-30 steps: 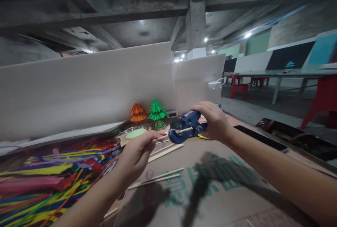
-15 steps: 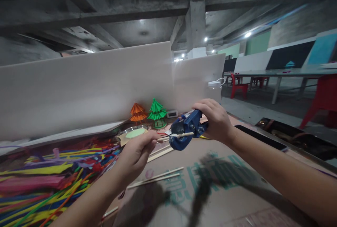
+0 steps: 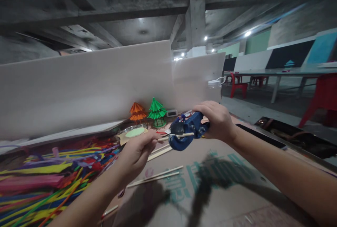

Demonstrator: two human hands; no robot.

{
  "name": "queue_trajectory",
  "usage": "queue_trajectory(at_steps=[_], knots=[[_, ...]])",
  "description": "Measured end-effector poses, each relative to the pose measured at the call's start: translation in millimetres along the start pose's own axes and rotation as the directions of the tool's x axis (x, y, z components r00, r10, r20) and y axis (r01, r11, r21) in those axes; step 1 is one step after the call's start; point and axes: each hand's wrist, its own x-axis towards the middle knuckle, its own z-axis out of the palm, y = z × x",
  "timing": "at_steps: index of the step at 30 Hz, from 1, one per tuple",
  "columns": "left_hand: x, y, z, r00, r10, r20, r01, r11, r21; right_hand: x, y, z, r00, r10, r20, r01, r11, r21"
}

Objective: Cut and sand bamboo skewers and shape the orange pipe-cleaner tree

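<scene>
A thin wooden stick (image 3: 189, 135) is pinched in the closed fingers of my left hand (image 3: 137, 151). Its far end lies across the jaws of a blue pipe cutter (image 3: 179, 144). My right hand (image 3: 218, 121) is wrapped around the handles of that cutter, above the cardboard. Whether the blade touches the stick is hard to make out. Below the hands, two loose wooden sticks (image 3: 158, 177) rest on the printed cardboard (image 3: 226, 199). Flat wooden strips (image 3: 160, 153) lie partly behind my left hand.
Colourful craft strips (image 3: 39, 185) pile up at left. An orange paper tree (image 3: 137, 112) and a green paper tree (image 3: 157, 111) stand at the back near a dish (image 3: 135, 133). A lidded bottle (image 3: 214, 91) and black phone (image 3: 260, 137) are at right; a white panel (image 3: 86, 90) rises behind.
Very little differs. My right hand and the cutter have shifted slightly, with the stick still across the jaws. My left hand keeps nearly the same place.
</scene>
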Motion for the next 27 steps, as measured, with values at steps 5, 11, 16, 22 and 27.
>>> queue_trajectory(at_steps=[5, 11, 16, 22, 27], knots=[[-1.8, -3.3, 3.0, 0.999, -0.033, -0.008, 0.033, 0.999, -0.042, 4.3, 1.2, -4.6, 1.0, 0.022, 0.001, -0.022, 0.994, -0.104], [-3.4, -0.1, 5.3, 0.998, -0.052, 0.028, 0.053, 0.997, -0.054, 3.5, -0.6, -5.9, 0.999, 0.006, 0.036, -0.003, 0.996, -0.09], [-2.4, 7.4, 4.1, 0.998, -0.037, 0.049, 0.039, 0.998, -0.039, 1.3, -0.6, -5.6, 0.998, -0.005, 0.055, 0.006, 1.0, -0.021], [-1.8, 6.2, 5.8, 0.993, -0.101, 0.066, 0.105, 0.993, -0.061, -3.0, 2.0, -1.6, 0.994, 0.01, 0.107, -0.013, 1.0, 0.028], [-3.0, -6.9, 14.2, 0.987, -0.144, 0.068, 0.154, 0.971, -0.183, -9.6, 5.6, 5.9, 0.99, 0.016, 0.138, -0.021, 0.999, 0.034]])
